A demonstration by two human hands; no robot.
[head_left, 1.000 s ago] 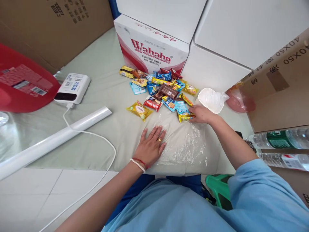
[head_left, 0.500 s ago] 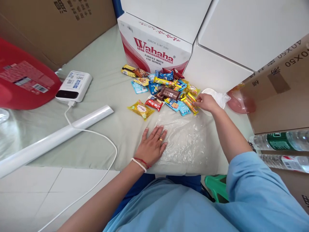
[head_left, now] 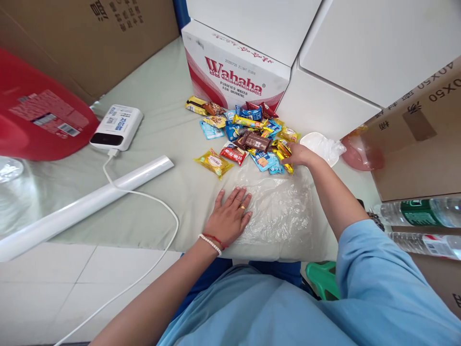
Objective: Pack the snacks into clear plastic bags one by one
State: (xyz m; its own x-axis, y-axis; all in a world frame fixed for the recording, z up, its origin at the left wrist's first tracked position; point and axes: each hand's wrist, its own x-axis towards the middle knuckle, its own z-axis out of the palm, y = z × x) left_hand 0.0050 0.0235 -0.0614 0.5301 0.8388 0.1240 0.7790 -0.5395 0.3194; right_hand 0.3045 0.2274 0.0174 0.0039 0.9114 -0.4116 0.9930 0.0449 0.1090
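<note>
At the far left edge a red plastic tub point(head_left: 39, 120) lies on its side on the pale green tabletop point(head_left: 158, 96), its label facing up, with a brown cardboard box point(head_left: 82, 43) behind it. Just beside the tub sits a white power bank point(head_left: 117, 127), and a white cable point(head_left: 144, 202) runs from it in a loop toward the table's front edge and down over the floor tiles. A long white roll point(head_left: 86, 204) lies slantwise across the table below the power bank, touching the cable. Near the middle, the left hand point(head_left: 230, 216) lies flat and spread, palm down, holding nothing, its fingers pressing the left edge of a clear plastic bag point(head_left: 277, 206) that is spread out crumpled on the table. Beyond the bag is a heap of small snack packets point(head_left: 248, 137), yellow, blue, red and brown, piled against a white and red Wahaha water carton point(head_left: 234, 77); one yellow packet point(head_left: 213, 162) lies a little apart on the left of the heap. The right hand point(head_left: 300, 154) reaches to the heap's right edge, fingers curled and pinched on gold-wrapped sweets point(head_left: 283, 153) just above the bag's far edge. Just beside that hand is a white plastic dish point(head_left: 319, 144), then a pinkish bowl point(head_left: 360, 154). At the right lie two water bottles point(head_left: 418, 214)
</note>
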